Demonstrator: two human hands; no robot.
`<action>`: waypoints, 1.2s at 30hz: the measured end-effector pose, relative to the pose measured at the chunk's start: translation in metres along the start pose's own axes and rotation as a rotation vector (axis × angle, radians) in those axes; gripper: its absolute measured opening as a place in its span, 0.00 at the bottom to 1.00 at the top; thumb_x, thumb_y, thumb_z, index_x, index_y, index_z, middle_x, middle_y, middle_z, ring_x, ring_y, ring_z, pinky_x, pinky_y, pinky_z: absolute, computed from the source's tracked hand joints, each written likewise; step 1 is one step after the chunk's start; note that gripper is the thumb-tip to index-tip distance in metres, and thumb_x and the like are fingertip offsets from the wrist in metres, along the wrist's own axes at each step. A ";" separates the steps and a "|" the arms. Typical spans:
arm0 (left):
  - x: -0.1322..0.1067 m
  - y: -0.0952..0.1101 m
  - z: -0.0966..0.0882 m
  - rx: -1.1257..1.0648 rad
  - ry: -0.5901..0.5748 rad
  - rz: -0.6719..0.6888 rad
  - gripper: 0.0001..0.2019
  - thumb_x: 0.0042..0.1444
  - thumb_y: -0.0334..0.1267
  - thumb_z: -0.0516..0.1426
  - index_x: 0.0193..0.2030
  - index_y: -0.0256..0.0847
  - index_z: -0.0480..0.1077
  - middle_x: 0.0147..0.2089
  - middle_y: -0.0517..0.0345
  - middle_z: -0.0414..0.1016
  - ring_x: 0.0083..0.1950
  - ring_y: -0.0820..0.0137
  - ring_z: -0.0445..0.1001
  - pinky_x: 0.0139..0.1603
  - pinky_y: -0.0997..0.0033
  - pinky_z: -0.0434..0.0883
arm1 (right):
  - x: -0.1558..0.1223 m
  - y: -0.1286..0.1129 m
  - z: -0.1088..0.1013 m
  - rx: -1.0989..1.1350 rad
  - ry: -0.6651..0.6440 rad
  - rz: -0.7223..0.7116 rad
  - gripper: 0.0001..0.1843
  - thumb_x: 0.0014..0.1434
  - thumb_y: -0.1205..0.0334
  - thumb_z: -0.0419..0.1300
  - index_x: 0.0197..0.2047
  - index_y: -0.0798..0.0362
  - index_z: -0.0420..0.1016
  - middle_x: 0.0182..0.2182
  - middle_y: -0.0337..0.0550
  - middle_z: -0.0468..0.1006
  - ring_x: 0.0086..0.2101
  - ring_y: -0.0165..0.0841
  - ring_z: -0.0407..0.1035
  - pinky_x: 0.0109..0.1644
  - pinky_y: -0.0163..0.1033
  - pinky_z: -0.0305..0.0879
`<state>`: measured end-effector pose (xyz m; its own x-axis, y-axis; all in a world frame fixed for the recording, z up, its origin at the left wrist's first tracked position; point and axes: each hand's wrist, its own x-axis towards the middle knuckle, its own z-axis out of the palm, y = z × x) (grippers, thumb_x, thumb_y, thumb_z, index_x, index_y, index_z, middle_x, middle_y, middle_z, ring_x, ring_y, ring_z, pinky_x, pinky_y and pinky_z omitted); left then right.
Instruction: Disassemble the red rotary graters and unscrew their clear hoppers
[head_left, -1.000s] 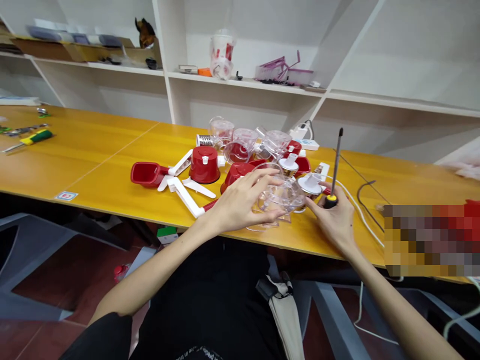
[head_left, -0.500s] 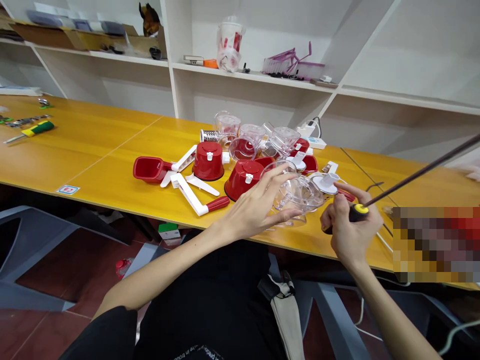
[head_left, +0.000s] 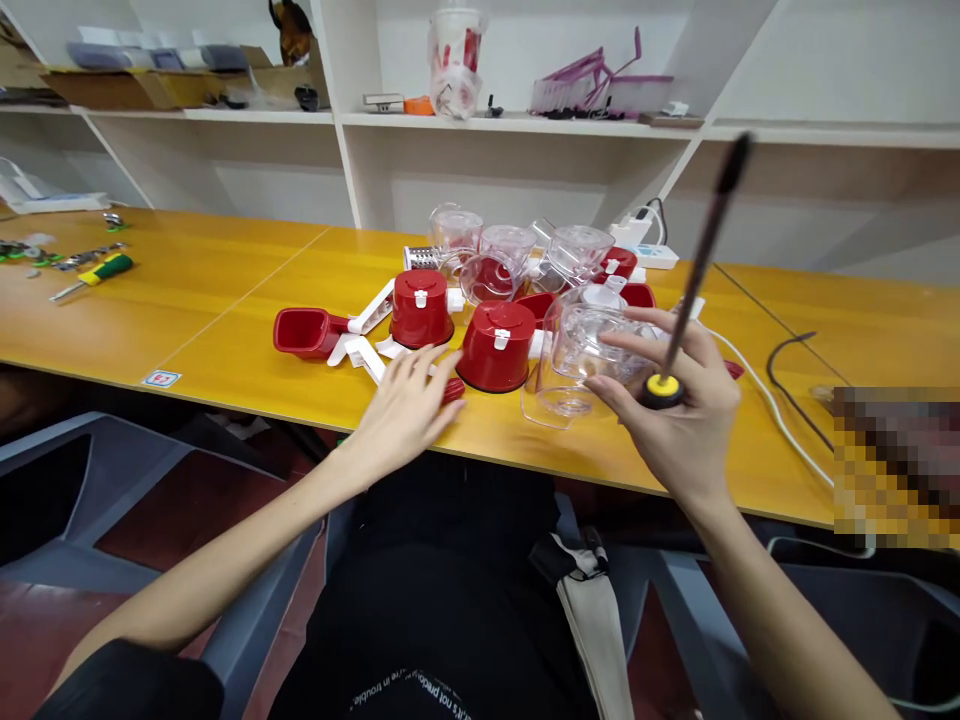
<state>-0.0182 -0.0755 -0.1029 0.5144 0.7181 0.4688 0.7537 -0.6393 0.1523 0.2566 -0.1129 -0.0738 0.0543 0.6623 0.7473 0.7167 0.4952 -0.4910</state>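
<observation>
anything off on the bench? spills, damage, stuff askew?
No spill or damage visible. One mild oddity: the screwdriver in the right hand points shaft-up, away from the table, while that hand's fingers are at a clear plastic part.

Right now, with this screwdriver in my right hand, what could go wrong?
The screwdriver points up from your right hand, whose fingers are also by the clear plastic part; a wrist turn might swing the tip into something. That clear part is near the front edge of the table, so a nudge could perhaps tip it off. Your left hand is at the red handle, right beside a red cup-shaped part, which a quick move might knock.
</observation>
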 end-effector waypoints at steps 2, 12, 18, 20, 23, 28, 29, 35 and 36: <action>-0.012 -0.018 0.001 0.102 -0.073 -0.012 0.23 0.68 0.44 0.54 0.65 0.34 0.64 0.66 0.37 0.68 0.70 0.47 0.64 0.72 0.38 0.57 | 0.002 -0.003 0.003 -0.037 0.013 -0.019 0.20 0.56 0.52 0.66 0.52 0.47 0.78 0.56 0.42 0.74 0.55 0.30 0.72 0.62 0.43 0.73; -0.005 -0.069 0.001 0.021 -0.134 0.054 0.19 0.70 0.46 0.51 0.63 0.41 0.68 0.67 0.45 0.69 0.71 0.53 0.64 0.75 0.34 0.47 | 0.003 0.007 -0.006 -0.008 -0.010 0.005 0.20 0.55 0.53 0.66 0.52 0.43 0.78 0.56 0.36 0.75 0.54 0.26 0.74 0.51 0.34 0.76; -0.007 -0.073 -0.001 -0.026 -0.009 0.034 0.20 0.66 0.48 0.57 0.62 0.46 0.67 0.67 0.49 0.69 0.70 0.54 0.65 0.73 0.39 0.57 | 0.001 0.009 -0.005 0.062 -0.001 0.040 0.21 0.54 0.56 0.67 0.52 0.41 0.79 0.56 0.36 0.75 0.57 0.28 0.73 0.52 0.36 0.77; -0.015 -0.073 -0.011 -0.014 0.133 -0.026 0.20 0.65 0.49 0.58 0.61 0.47 0.67 0.66 0.48 0.69 0.68 0.55 0.67 0.70 0.43 0.63 | 0.000 0.009 -0.004 0.096 0.003 0.077 0.21 0.54 0.56 0.67 0.52 0.41 0.79 0.57 0.37 0.74 0.53 0.28 0.74 0.40 0.31 0.76; -0.031 -0.091 -0.035 0.080 0.365 -0.179 0.21 0.63 0.50 0.59 0.61 0.49 0.66 0.64 0.49 0.70 0.67 0.53 0.67 0.69 0.41 0.64 | -0.002 0.008 -0.003 0.167 0.032 0.130 0.23 0.53 0.55 0.68 0.53 0.41 0.78 0.58 0.38 0.73 0.40 0.22 0.75 0.25 0.24 0.68; -0.044 -0.164 -0.056 0.107 0.311 -0.380 0.44 0.49 0.60 0.67 0.68 0.43 0.59 0.70 0.38 0.59 0.73 0.39 0.56 0.70 0.31 0.58 | -0.001 0.005 -0.004 0.278 0.092 0.180 0.22 0.54 0.54 0.67 0.53 0.42 0.78 0.60 0.40 0.72 0.26 0.14 0.66 0.21 0.25 0.64; -0.044 -0.179 -0.055 0.079 0.255 -0.393 0.45 0.49 0.61 0.67 0.69 0.43 0.58 0.69 0.39 0.60 0.71 0.39 0.58 0.69 0.30 0.60 | -0.002 0.004 -0.004 0.290 0.102 0.189 0.22 0.55 0.54 0.67 0.54 0.42 0.77 0.60 0.40 0.71 0.25 0.14 0.66 0.21 0.26 0.65; -0.041 -0.209 -0.053 0.070 0.476 -0.401 0.39 0.41 0.59 0.72 0.58 0.50 0.67 0.53 0.59 0.71 0.56 0.52 0.71 0.60 0.31 0.70 | -0.009 0.005 -0.002 0.331 0.230 0.232 0.19 0.64 0.51 0.56 0.56 0.41 0.75 0.57 0.42 0.73 0.21 0.14 0.64 0.20 0.31 0.58; -0.041 -0.200 -0.056 0.077 0.557 -0.373 0.39 0.41 0.58 0.73 0.58 0.49 0.68 0.54 0.59 0.71 0.56 0.53 0.71 0.60 0.33 0.71 | -0.009 0.007 0.000 0.332 0.239 0.236 0.19 0.64 0.50 0.55 0.56 0.43 0.75 0.56 0.43 0.74 0.21 0.15 0.64 0.20 0.31 0.58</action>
<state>-0.2130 0.0078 -0.1040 -0.0585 0.6248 0.7786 0.8774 -0.3399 0.3387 0.2609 -0.1159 -0.0838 0.3752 0.6497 0.6612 0.4070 0.5254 -0.7472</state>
